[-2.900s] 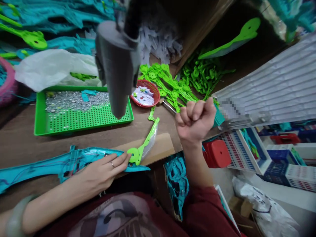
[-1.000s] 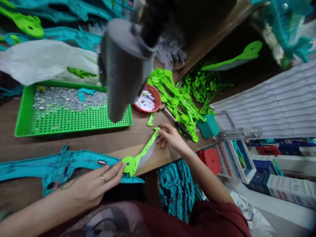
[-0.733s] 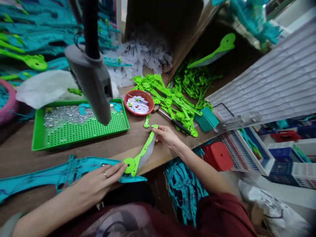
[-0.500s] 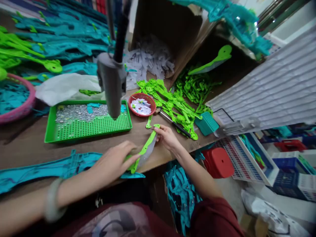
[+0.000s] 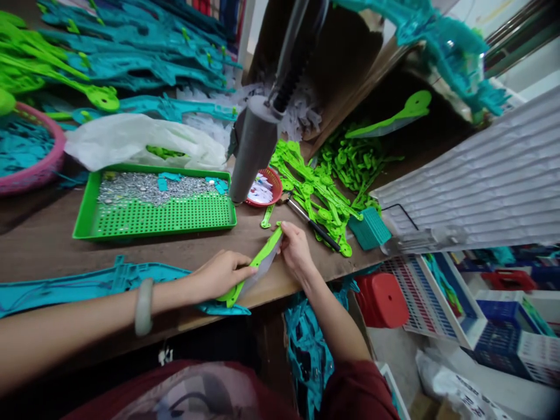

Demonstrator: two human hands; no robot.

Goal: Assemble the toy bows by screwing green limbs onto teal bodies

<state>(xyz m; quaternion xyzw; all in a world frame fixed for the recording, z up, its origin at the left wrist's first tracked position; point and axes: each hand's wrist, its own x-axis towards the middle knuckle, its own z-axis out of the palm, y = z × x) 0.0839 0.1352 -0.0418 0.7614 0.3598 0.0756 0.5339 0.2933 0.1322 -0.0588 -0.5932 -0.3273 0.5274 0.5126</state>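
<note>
A long lime-green plastic piece with a translucent grey strip along one side (image 5: 258,265) is held slantwise over the table's front edge. My left hand (image 5: 225,273) pinches its lower part between thumb and fingers. At its upper end my right hand (image 5: 296,248) grips it, fingers curled around the tip. Under my left forearm lies a long teal plastic part (image 5: 87,289). A small green plastic piece (image 5: 266,217) rests just beyond my right hand, near a hammer with a black handle (image 5: 324,235).
A grey power screwdriver (image 5: 256,149) hangs over the green perforated tray (image 5: 131,224) of small metal bits. Behind it is a red basket (image 5: 273,192) of white pieces. Green parts (image 5: 315,186) are piled right. A red stool (image 5: 387,300) stands below.
The screwdriver appears farther right and now partly covers the red basket. My left hand sits closer along the green piece, its fingers more closed. My right hand keeps its grip on the upper end.
</note>
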